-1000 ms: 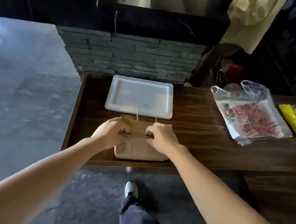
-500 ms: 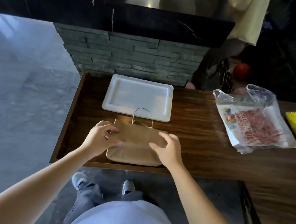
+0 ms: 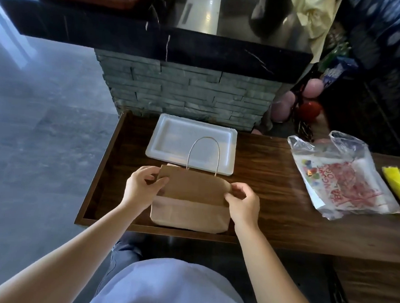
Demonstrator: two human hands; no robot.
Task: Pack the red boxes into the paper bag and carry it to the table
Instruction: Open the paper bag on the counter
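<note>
Nearest the camera, a pale blue shirt front fills the bottom of the view, with both bare forearms reaching forward over the near edge of the dark wooden table. The brown paper bag lies flat near the table's near-left corner, its base toward the person and its mouth toward the far side. The left hand pinches the bag's top left corner, thumb on top and fingers curled beneath the lifted upper panel. The right hand pinches the top right corner the same way, fingers closed on the paper. The bag's twisted cord handle arches over the near rim of a white foam tray, which sits just beyond the bag toward the far-left corner. Well to the right lies a clear plastic bag with red printing, and a yellow packet at the right edge. Behind the table rises a grey stone-faced counter.
</note>
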